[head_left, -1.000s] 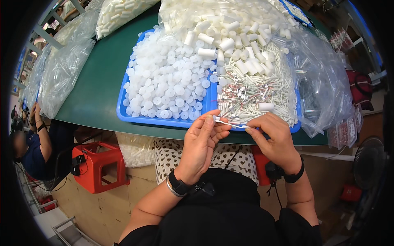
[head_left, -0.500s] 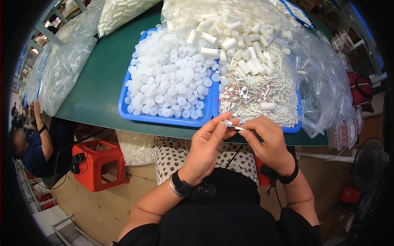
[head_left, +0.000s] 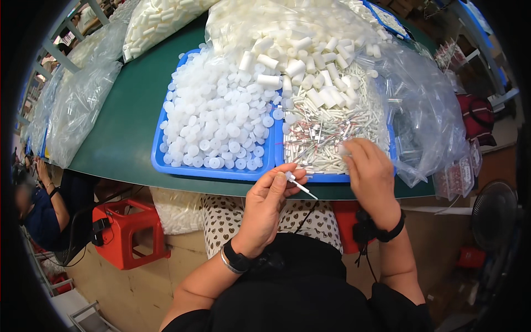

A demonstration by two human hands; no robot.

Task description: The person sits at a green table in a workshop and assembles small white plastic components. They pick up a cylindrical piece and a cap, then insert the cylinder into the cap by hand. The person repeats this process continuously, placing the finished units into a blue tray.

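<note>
My left hand [head_left: 266,203] pinches a thin white stick with a small cap on its end [head_left: 297,183] just in front of the table's near edge. Over the right blue tray [head_left: 332,178] my right hand [head_left: 369,171] reaches down, its fingertips touching a small white tube among the heaped thin white sticks and tubes [head_left: 337,124]. The left blue tray [head_left: 160,166] is filled with small round white caps [head_left: 221,119]. Larger white cylinders [head_left: 298,61] are piled at the back of both trays.
The trays sit on a green table [head_left: 121,127]. Clear plastic bags of white parts lie at the left [head_left: 77,110], back [head_left: 160,22] and right [head_left: 426,110]. A red stool [head_left: 130,232] stands below. Another person [head_left: 41,210] sits at the far left.
My hands were together at the table edge, both on the stick. My right hand has since let go and moved up and right into the right tray; my left hand keeps the stick.
</note>
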